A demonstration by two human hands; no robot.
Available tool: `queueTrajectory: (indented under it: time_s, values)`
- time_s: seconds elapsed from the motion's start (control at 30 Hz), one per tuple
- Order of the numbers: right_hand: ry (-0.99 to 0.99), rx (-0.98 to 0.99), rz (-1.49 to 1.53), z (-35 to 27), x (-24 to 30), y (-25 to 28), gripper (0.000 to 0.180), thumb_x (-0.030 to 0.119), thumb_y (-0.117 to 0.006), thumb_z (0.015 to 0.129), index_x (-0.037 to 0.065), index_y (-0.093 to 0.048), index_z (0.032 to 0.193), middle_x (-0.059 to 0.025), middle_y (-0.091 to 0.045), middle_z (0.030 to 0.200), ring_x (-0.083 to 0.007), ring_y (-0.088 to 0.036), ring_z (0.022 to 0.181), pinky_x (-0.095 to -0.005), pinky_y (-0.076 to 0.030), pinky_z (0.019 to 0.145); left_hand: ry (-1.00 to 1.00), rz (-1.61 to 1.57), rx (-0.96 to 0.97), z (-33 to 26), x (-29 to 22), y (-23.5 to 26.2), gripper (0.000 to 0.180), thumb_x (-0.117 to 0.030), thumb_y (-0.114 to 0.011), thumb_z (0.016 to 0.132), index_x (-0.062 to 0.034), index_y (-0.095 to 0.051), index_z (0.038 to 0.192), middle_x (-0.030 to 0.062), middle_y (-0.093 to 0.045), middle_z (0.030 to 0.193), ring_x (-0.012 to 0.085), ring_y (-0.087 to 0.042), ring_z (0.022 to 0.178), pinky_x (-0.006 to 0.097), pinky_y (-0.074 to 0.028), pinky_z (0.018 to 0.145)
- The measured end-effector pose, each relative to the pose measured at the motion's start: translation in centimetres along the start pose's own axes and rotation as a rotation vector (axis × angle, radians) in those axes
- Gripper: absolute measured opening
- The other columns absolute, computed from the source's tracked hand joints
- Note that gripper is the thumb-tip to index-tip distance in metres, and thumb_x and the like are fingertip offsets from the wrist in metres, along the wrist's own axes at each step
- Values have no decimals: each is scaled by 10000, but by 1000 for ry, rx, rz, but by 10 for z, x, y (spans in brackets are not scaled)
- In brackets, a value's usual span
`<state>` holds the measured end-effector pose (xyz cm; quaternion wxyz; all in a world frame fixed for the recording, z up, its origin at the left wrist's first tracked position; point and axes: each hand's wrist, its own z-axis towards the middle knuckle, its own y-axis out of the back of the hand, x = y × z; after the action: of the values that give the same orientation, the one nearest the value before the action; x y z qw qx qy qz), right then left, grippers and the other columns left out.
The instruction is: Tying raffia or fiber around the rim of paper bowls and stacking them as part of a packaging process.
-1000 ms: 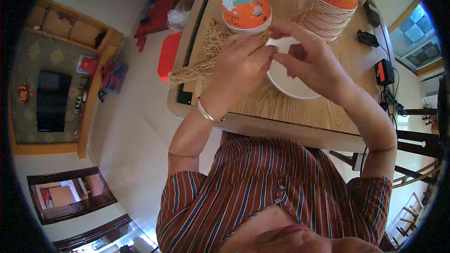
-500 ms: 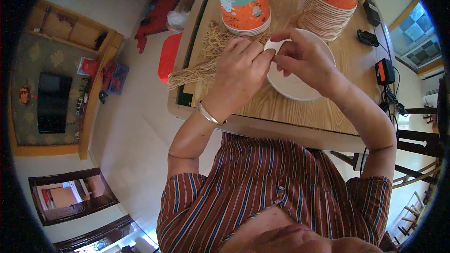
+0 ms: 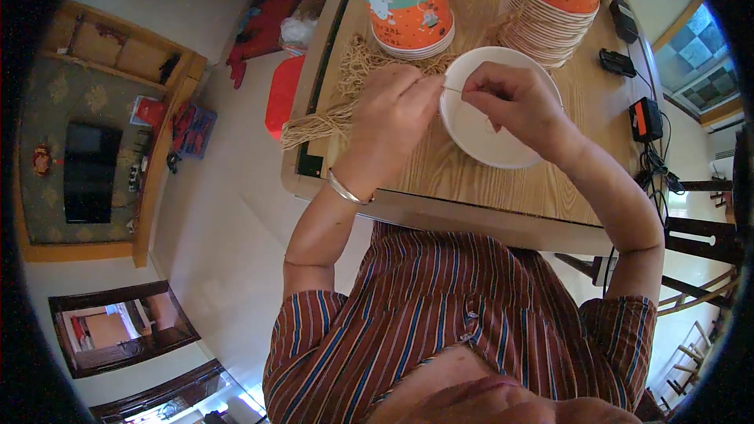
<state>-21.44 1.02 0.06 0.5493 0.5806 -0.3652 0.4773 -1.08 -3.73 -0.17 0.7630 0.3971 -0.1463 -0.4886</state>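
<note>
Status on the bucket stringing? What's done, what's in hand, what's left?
Done: hard to tell; the stacks of orange paper buckets show no strings from here. In hand: left hand and right hand pinch a thin string at the rim of the white bucket between them. Left: a bundle of tan strings lies unused on the table.

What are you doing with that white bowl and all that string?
A person sits at a wooden table with both hands over a white paper bowl. The left hand and right hand pinch a thin strand between them at the bowl's rim. A bundle of tan string lies beside the left hand. Stacks of orange printed bowls stand upside down behind.
</note>
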Motion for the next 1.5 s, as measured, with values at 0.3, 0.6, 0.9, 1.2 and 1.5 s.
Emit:
queueTrajectory:
  time_s: [0.3,0.6,0.9,1.2,1.5]
  values:
    - [114,-12,-20,-6,5,-3,114,133,-625,914,20,-633,918,40,-556,705,-37,-461,617,-227,-402,534,501,-448,-83,-8,2,6,178,-166,-557,952,-22,-640,888,128,-604,771,268,-602,709,359,-467,637]
    - [223,-27,-96,-13,7,-12,91,110,-626,906,21,-606,920,-19,-536,681,-48,-438,622,-253,-410,552,491,-672,158,-7,-15,0,259,-162,-502,991,-1,-602,814,39,-567,674,96,-537,619,251,-431,575]
    - [302,-46,-136,-8,-4,-10,86,110,-590,917,25,-588,922,-104,-588,711,-144,-535,613,-318,-458,591,478,-843,129,-12,-8,-8,123,-112,-529,967,-24,-561,886,29,-568,723,81,-531,626,245,-445,576]
    - [163,-12,-290,-10,7,-5,102,116,-622,892,51,-550,923,-115,-585,691,-207,-582,593,-347,-467,575,471,-832,188,-5,1,1,51,-46,-588,917,0,-608,924,21,-598,782,63,-540,711,238,-462,643]
    - [367,-85,-346,-6,3,-6,97,100,-625,883,55,-547,919,-137,-598,701,-319,-621,641,-388,-476,575,547,-818,274,2,4,5,60,-53,-628,898,3,-637,918,-9,-606,797,25,-525,721,206,-448,625]
